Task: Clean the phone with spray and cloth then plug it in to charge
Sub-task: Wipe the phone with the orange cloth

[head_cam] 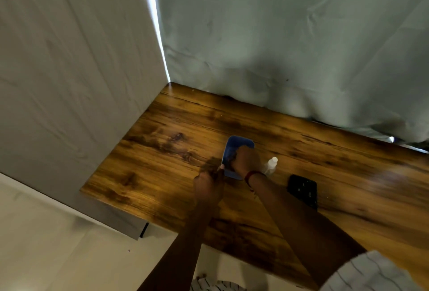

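Toward the middle of the wooden bench [162,174], about midway between its far and near edges, a blue phone [232,149] lies flat. The right hand [246,159] rests on top and covers most of it. Its grip is blurred, so I cannot tell whether it holds anything. The left hand [209,185] is at the phone's near left corner, fingers curled, its grip narrow and pinching that corner. Just right of the phone is a small clear spray bottle [271,165] with a white cap. Farther right, nearer the near edge, lies a flat black rectangular thing [303,189]. A red band [249,175] circles the right wrist.
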